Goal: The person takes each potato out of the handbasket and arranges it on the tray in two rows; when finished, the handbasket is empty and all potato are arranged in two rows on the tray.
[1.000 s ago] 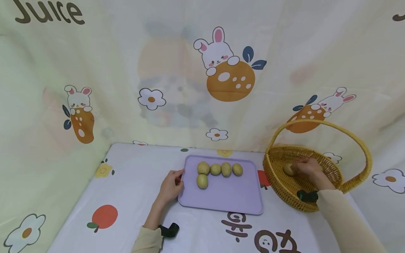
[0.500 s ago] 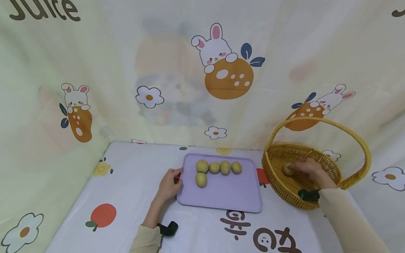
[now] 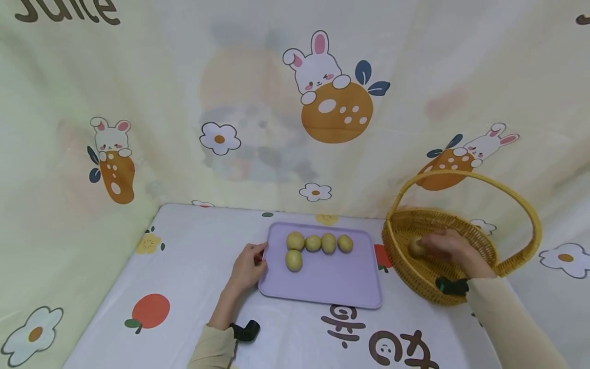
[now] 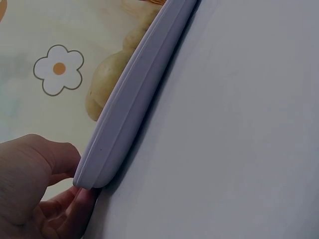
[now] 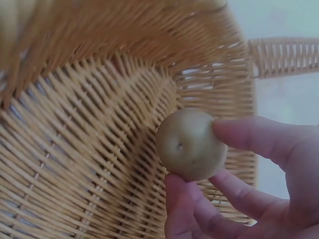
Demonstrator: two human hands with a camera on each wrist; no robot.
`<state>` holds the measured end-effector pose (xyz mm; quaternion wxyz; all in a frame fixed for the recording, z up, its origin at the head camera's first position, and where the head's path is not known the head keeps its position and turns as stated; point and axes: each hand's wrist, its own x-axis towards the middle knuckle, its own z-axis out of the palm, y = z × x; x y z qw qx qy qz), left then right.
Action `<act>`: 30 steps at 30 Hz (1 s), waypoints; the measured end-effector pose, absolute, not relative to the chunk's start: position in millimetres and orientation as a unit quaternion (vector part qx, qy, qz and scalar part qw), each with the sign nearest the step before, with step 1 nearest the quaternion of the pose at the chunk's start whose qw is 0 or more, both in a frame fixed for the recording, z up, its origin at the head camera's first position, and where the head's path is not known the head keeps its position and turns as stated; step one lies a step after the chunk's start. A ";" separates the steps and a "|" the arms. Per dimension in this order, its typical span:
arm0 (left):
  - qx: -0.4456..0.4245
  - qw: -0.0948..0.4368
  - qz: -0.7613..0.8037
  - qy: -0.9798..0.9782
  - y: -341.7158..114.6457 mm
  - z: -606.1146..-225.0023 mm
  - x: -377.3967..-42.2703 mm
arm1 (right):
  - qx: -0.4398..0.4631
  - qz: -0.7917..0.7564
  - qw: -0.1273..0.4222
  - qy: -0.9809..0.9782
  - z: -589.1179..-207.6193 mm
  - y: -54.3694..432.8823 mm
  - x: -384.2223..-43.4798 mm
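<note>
My right hand (image 3: 449, 245) is inside the wicker basket (image 3: 407, 274) in the head view. Between its thumb and fingertips it pinches a round, yellowish potato (image 5: 192, 144), whose small dimple faces the right wrist camera. At the left edge of a pale purple tray (image 3: 332, 284), my left hand (image 3: 248, 265) grips the rim. The left wrist view has the thumb at the tray's upper edge and the other fingers underneath. Several potatoes (image 3: 328, 243) lie on the tray, most in a row along its far side, with one potato (image 3: 293, 260) in front of the leftmost.
The basket's tall arched handle (image 3: 511, 197) rises over the right forearm. Behind the table hangs a printed curtain (image 3: 258, 169) with rabbits and flowers. A white patterned cloth (image 3: 203, 238) covers the table. Dark straps with cameras sit at both wrists.
The right hand and its potato have shifted slightly left within the basket. The left hand keeps its grip on the tray, and the potatoes on the tray stay in place.
</note>
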<state>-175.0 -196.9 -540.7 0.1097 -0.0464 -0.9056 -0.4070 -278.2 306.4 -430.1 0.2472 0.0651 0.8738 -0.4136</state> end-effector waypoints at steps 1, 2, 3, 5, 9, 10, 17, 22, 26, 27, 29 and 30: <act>-0.048 0.113 -0.406 -0.906 -197.0 -540.8 -174.9 | 0.061 -0.422 0.245 0.871 -428.7 305.0 -277.9; -0.048 0.114 -0.407 -0.905 -197.2 -540.9 -175.0 | 0.057 -0.431 0.243 0.867 -427.4 303.6 -277.3; -0.049 0.114 -0.406 -0.905 -197.5 -541.0 -175.0 | 0.053 -0.439 0.240 0.864 -426.2 302.4 -276.5; -0.052 0.115 -0.405 -0.906 -197.7 -541.2 -175.1 | 0.046 -0.444 0.234 0.864 -424.7 299.9 -274.6; -0.047 0.112 -0.407 -0.905 -197.4 -540.7 -174.7 | 0.037 -0.442 0.218 0.869 -424.4 296.6 -270.7; -0.045 0.111 -0.407 -0.905 -197.2 -540.5 -174.5 | 0.035 -0.439 0.215 0.872 -424.5 296.0 -269.9; -0.042 0.107 -0.406 -0.907 -196.9 -539.0 -174.5 | 0.052 -0.501 0.214 0.837 -422.8 291.9 -264.3; -0.039 0.106 -0.404 -0.908 -196.7 -539.2 -174.7 | 0.058 -0.638 0.257 0.724 -421.8 291.5 -263.7; -0.038 0.106 -0.403 -0.908 -196.9 -540.4 -174.3 | 0.058 -0.675 0.252 0.691 -417.9 286.1 -260.8; -0.038 0.106 -0.404 -0.908 -197.0 -540.4 -174.2 | 0.054 -0.680 0.248 0.688 -416.9 284.4 -259.9; -0.041 0.106 -0.403 -0.908 -196.8 -540.4 -174.2 | 0.050 -0.684 0.239 0.687 -415.5 280.7 -258.3; -0.042 0.107 -0.403 -0.908 -196.7 -540.0 -174.0 | 0.045 -0.684 0.235 0.689 -414.8 278.8 -257.4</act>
